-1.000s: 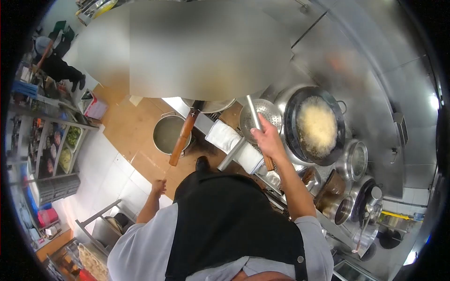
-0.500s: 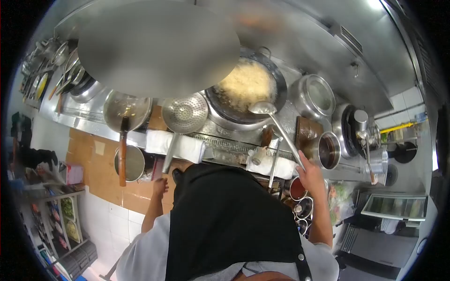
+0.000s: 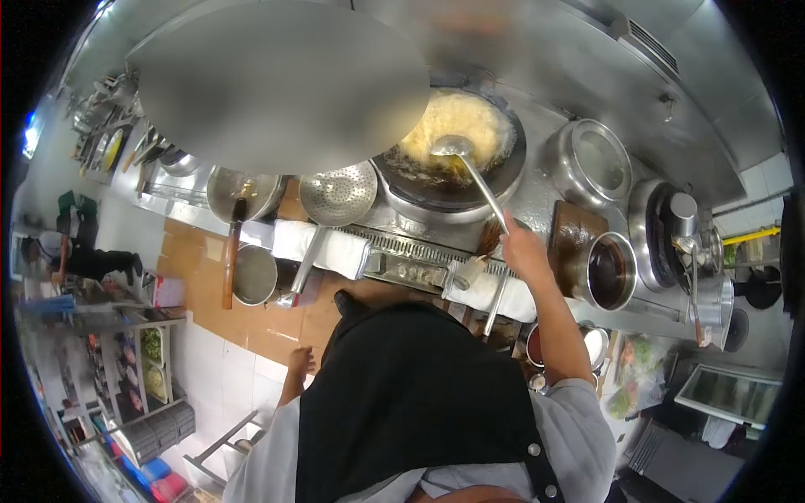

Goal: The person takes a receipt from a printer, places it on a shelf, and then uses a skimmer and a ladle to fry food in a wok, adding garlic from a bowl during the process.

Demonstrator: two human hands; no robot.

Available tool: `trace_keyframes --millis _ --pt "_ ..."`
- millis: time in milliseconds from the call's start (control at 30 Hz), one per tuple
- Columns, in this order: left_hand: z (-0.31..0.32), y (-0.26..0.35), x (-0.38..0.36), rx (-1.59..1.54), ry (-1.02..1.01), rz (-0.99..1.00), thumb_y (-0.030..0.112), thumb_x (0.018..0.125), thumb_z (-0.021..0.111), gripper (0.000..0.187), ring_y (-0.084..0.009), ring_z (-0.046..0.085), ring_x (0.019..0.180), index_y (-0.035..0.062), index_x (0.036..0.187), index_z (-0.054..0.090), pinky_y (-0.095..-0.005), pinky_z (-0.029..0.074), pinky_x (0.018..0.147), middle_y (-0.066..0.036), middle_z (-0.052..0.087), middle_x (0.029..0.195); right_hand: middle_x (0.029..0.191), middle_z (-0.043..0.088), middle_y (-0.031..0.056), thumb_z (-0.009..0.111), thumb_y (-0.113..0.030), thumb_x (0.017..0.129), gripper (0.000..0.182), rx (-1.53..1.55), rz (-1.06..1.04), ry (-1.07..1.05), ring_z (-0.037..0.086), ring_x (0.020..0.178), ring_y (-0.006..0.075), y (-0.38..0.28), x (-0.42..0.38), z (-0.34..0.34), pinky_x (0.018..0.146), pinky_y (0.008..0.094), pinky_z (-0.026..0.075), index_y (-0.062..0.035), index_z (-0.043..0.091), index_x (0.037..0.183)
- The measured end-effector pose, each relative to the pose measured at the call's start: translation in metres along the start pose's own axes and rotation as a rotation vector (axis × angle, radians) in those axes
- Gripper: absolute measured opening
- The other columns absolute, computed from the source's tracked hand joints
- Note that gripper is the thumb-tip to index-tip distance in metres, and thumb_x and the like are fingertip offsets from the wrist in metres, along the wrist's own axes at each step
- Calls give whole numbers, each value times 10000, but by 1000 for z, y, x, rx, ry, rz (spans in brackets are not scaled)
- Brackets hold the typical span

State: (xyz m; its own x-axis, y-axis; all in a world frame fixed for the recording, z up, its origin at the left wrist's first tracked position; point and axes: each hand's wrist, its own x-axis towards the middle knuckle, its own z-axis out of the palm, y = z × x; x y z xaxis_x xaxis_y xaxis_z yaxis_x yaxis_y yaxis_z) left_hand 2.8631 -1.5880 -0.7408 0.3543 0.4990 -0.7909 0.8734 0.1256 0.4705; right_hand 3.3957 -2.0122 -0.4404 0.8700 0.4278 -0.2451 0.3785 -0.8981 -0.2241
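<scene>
Steel-grey ladle (image 3: 470,172); black wok (image 3: 457,163) with pale yellow bubbling contents; perforated silver strainer (image 3: 338,194); white towels (image 3: 323,246); black apron (image 3: 411,402); orange-tan floor tiles (image 3: 251,323).

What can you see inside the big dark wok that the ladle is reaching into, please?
The wok holds a pale yellow, foamy mass, and the ladle bowl held by the right hand rests in it. The foam hides whatever lies beneath.

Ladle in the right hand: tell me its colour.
Shiny silver metal, bowl and handle alike; the ladle shows best in the head view, over the wok.
</scene>
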Motion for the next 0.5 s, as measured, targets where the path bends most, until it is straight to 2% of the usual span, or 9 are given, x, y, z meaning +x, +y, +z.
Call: trace_keyframes --millis 67,233,267,367,433,500 --pt "-11 -30 -21 10 49 10 353 988 655 306 -216 607 627 74 1112 639 -385 498 573 -58 640 855 987 723 288 611 -234 999 637 12 23 2 702 941 475 -13 10 -8 860 577 543 -104 398 1584" --pt "-8 -50 -55 -237 108 -111 326 1007 629 219 -216 606 640 106 1004 621 -402 489 596 -41 603 768 1050 726 284 609 -229 993 627 8 20 34 697 999 476 -21 53 2 886 574 539 -130 409 1579" --pt "-6 -56 -50 -238 86 -82 314 1007 628 203 -215 608 645 111 1000 622 -399 485 592 -33 593 744 1067 725 282 608 -228 990 627 2 17 51 695 1010 476 -24 61 4 892 574 537 -123 409 1576" --pt "0 -61 -10 15 295 221 281 1004 625 270 -325 610 610 39 886 632 -458 475 570 -140 616 685 1099 722 285 606 -226 985 640 26 31 68 689 1029 480 -39 78 2 907 575 532 -111 398 1579" --pt "11 14 -31 104 723 446 278 999 637 324 -395 618 606 -9 847 637 -492 481 583 -215 635 700 1105 719 290 604 -228 983 652 37 34 77 684 1039 486 -52 89 -1 917 577 528 -109 385 1586" --pt "-7 142 -101 134 630 474 271 987 671 350 -447 654 707 -54 857 647 -507 497 647 -282 652 778 1102 718 296 600 -233 984 664 40 33 92 680 1052 494 -66 96 -1 929 580 524 -109 370 1593"
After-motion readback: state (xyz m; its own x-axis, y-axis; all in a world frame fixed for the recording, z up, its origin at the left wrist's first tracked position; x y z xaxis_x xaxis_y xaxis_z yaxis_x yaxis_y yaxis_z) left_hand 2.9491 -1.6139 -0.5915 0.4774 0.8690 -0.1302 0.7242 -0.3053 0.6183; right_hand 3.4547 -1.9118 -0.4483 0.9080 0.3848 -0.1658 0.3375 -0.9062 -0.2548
